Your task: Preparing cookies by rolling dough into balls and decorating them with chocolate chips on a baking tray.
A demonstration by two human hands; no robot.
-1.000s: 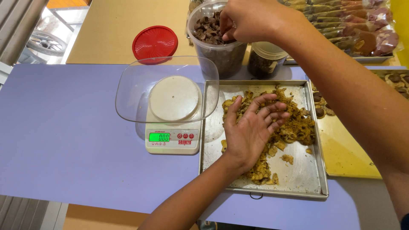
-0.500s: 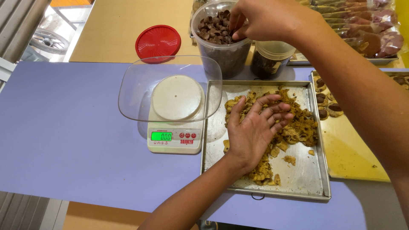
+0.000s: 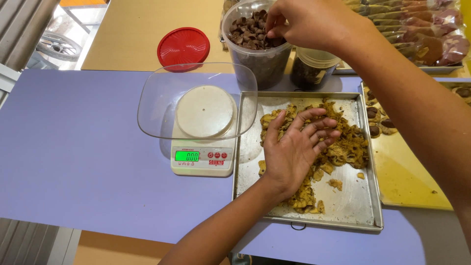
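Note:
My left hand lies flat, fingers spread, on a pile of crumbly yellow-brown dough in a shallow metal tray. My right hand reaches into the top of a clear round tub behind the tray. Its fingertips are pinched among the dark brown chocolate pieces that fill the tub.
Left of the tray, a white digital scale carries a clear empty bowl. A red lid lies behind it. A smaller dark-filled container stands beside the tub. A yellow tray with cookies and bagged goods sit at right.
My right hand's fingers have dipped further into the chocolate pieces. My left hand has stayed on the dough with little movement.

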